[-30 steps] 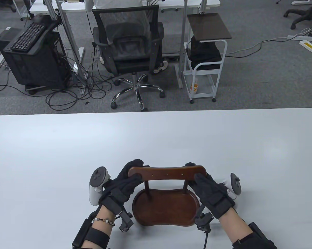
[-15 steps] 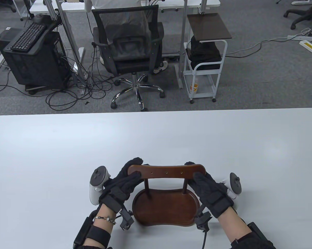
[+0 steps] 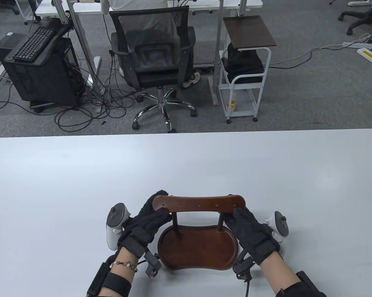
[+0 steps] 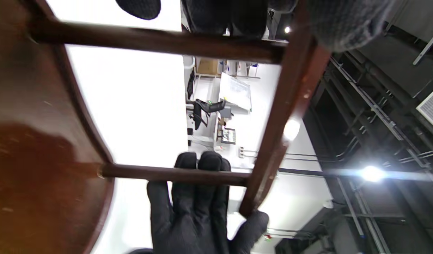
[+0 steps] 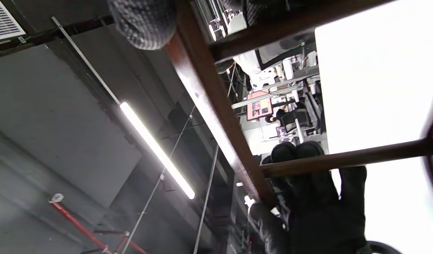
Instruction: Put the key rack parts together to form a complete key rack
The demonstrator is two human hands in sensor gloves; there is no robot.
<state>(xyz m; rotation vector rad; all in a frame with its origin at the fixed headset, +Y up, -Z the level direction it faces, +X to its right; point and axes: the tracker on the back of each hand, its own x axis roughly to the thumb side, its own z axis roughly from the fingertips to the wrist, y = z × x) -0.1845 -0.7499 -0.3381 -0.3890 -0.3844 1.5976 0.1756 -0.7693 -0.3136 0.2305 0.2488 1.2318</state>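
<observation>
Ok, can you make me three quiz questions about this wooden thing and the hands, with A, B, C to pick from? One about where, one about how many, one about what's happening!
1. Where does the tray sit?
A. On the grey carpet
B. On the table, near its front edge
C. On the office chair

2. How many thin posts join the top bar to the tray?
A. Two
B. Four
C. None

3. What are the hands doing with the top bar?
A. Lying flat on the table, away from it
B. One hand lifts the tray while the other waves
C. The left hand and right hand each hold one end

Answers: 1 B, the tray rests on the white table between the wrists. 2 A, the left post and right post show under the bar. 3 C, gloved fingers wrap both ends.
</observation>
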